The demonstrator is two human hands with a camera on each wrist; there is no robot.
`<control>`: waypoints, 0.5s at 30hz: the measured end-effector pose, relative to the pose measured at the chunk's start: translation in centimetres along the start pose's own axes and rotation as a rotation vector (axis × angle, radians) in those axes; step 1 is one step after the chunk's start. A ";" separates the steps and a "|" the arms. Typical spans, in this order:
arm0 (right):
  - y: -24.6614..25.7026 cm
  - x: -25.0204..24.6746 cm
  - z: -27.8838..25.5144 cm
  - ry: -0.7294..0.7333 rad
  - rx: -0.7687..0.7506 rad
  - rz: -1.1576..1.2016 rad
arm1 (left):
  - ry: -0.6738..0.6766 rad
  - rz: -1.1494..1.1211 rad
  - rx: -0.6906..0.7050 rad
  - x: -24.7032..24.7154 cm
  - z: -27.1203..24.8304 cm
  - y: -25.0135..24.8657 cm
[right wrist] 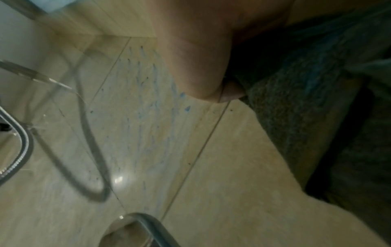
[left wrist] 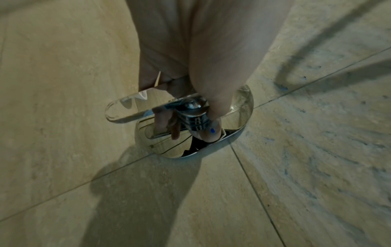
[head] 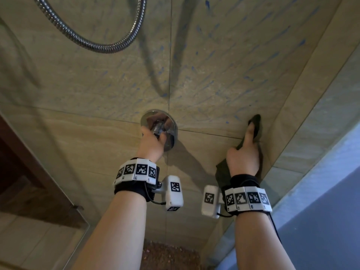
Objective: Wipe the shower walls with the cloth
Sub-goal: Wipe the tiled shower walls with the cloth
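Observation:
The beige tiled shower wall carries blue smears and drops, thickest on the upper right tile. My right hand presses a dark green cloth flat against the wall near the right corner, index finger stretched up over the fabric; in the right wrist view the cloth lies under my palm. My left hand grips the chrome lever handle of the round mixer plate, fingers curled round it.
A chrome shower hose loops across the upper wall and casts a curved shadow. A glass panel with a metal edge stands at the left. A pale side wall meets the tiled wall at the right; the pebbled floor lies below.

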State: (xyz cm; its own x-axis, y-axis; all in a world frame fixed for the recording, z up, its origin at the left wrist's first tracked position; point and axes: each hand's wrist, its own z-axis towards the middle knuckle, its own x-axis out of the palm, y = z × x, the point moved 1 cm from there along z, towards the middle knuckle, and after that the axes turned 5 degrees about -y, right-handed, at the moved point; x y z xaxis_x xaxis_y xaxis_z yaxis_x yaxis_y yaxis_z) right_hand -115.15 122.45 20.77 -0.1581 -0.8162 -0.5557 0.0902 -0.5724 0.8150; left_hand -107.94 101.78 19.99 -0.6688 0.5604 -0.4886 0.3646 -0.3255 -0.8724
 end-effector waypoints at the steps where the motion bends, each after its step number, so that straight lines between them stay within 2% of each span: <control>1: -0.1 -0.2 0.1 -0.019 0.018 -0.004 | -0.002 -0.003 0.002 0.0 0.0 0.0; 4: 0.2 -0.8 0.6 -0.048 0.047 0.049 | 0.000 -0.001 -0.005 0.0 0.0 0.0; 9: 0.8 -0.5 0.9 -0.017 -0.019 0.116 | 0.003 0.006 0.001 0.0 0.0 0.0; 13: 0.1 0.5 0.0 0.049 -0.047 0.048 | -0.009 -0.003 0.004 0.1 0.1 0.2; 15: -0.6 0.7 -0.3 0.031 -0.012 0.003 | -0.009 0.006 0.004 0.2 0.1 0.2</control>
State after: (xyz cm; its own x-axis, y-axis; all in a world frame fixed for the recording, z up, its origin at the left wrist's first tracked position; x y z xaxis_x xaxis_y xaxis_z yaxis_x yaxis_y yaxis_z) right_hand -114.97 122.19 19.87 -0.1271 -0.8197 -0.5585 0.1025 -0.5709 0.8146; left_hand -108.04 101.73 19.75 -0.6723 0.5516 -0.4937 0.3662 -0.3318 -0.8694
